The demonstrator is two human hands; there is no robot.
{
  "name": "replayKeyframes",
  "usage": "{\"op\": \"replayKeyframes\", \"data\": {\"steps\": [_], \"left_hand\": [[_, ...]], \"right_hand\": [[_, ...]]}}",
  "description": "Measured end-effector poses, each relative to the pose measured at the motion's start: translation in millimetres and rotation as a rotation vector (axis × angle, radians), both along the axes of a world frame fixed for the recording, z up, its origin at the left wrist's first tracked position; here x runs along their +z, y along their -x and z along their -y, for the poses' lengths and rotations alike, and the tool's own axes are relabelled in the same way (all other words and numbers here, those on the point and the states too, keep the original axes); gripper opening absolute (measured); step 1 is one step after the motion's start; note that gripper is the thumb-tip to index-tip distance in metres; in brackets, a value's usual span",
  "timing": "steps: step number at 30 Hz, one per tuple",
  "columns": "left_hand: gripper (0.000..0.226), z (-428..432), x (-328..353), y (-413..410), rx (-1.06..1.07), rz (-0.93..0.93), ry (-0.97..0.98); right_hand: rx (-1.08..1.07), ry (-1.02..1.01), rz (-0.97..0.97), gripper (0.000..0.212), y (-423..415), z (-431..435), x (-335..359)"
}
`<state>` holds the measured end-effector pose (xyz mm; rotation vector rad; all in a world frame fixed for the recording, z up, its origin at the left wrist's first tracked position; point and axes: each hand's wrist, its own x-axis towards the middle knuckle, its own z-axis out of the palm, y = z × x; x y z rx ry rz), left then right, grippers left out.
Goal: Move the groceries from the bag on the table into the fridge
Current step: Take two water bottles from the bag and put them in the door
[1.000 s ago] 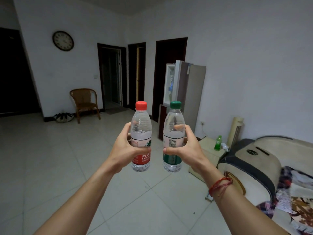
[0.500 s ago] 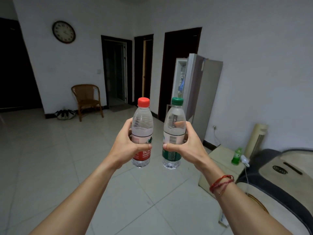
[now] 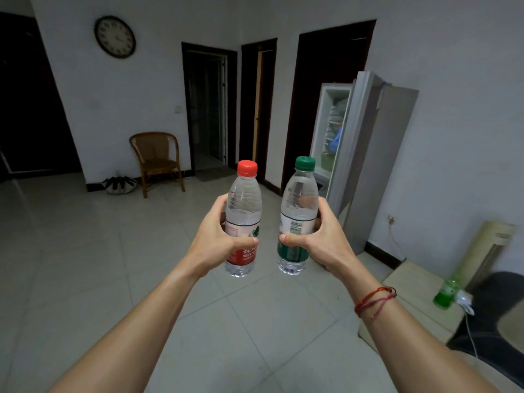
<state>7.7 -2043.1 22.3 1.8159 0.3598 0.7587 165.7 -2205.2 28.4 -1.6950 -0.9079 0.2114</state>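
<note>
My left hand (image 3: pixel 215 239) grips a clear water bottle with a red cap and red label (image 3: pixel 244 205), held upright in front of me. Beside it, my right hand (image 3: pixel 326 239) grips a second water bottle with a green cap and green label (image 3: pixel 301 199), also upright. The two bottles are a little apart. Ahead on the right stands the grey fridge (image 3: pixel 377 154) against the wall, its upper door swung open, with shelves and a blue item visible inside. The bag and the table are out of view.
A low beige cabinet (image 3: pixel 411 282) with a green bottle (image 3: pixel 445 293) stands at the right, next to a tall cream fan heater (image 3: pixel 487 251) and a dark sofa arm (image 3: pixel 499 302). A wicker chair (image 3: pixel 156 160) sits by the far wall. Tiled floor lies between me and the fridge.
The fridge has grown larger and shifted right in view as I walk toward it. The sofa has slid out to the right. Both hands still hold their bottles the same way.
</note>
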Motion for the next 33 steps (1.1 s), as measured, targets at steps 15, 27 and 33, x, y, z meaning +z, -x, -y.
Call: {"op": "replayKeyframes", "data": {"steps": [15, 27, 33], "left_hand": [[0.08, -241, 10, -207, -0.034, 0.019, 0.011], [0.081, -387, -7, -382, -0.055, 0.018, 0.023], [0.083, -463, 1, -493, -0.082, 0.015, 0.032]], "right_hand": [[-0.056, 0.01, -0.022, 0.071, -190, -235, 6], [-0.096, 0.011, -0.043, 0.072, -364, -371, -12], [-0.112, 0.016, -0.055, 0.073, -472, -445, -8]]}}
